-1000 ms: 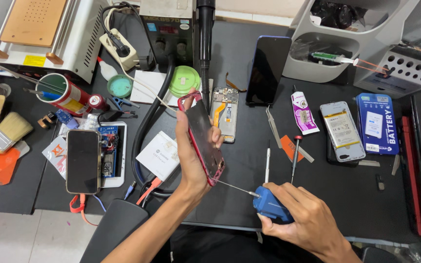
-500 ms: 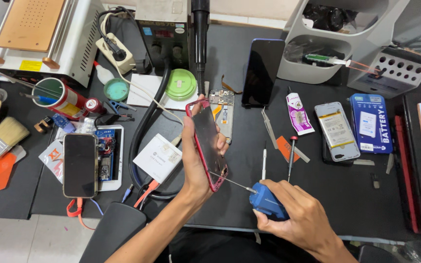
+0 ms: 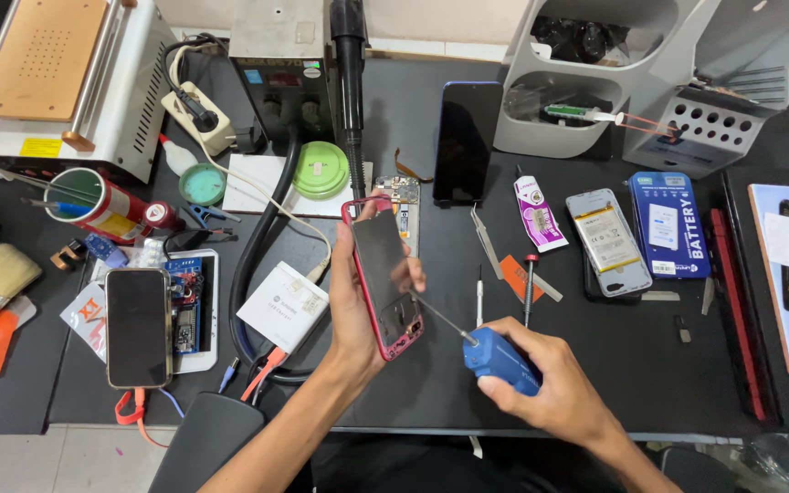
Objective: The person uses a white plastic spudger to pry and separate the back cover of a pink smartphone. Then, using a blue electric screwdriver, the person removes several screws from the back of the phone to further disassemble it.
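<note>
My left hand (image 3: 351, 310) grips a red-framed phone body (image 3: 385, 274), held upright on edge above the dark work mat. My right hand (image 3: 550, 383) is closed on a blue-handled screwdriver (image 3: 497, 358). Its thin metal shaft points up and left, and its tip touches the lower part of the phone's open back. A circuit board (image 3: 401, 201) lies on the mat just behind the phone.
A black phone (image 3: 466, 141) lies face down behind. A glue tube (image 3: 535, 212), two batteries (image 3: 636, 233), tweezers and small screwdrivers (image 3: 529, 283) lie to the right. Another phone (image 3: 138, 326), brushes, a hot-air station (image 3: 276, 64) and a grey hose (image 3: 253, 274) crowd the left.
The view has shifted slightly. Both hands keep their grips, and the screwdriver tip stays at the phone's lower end.
</note>
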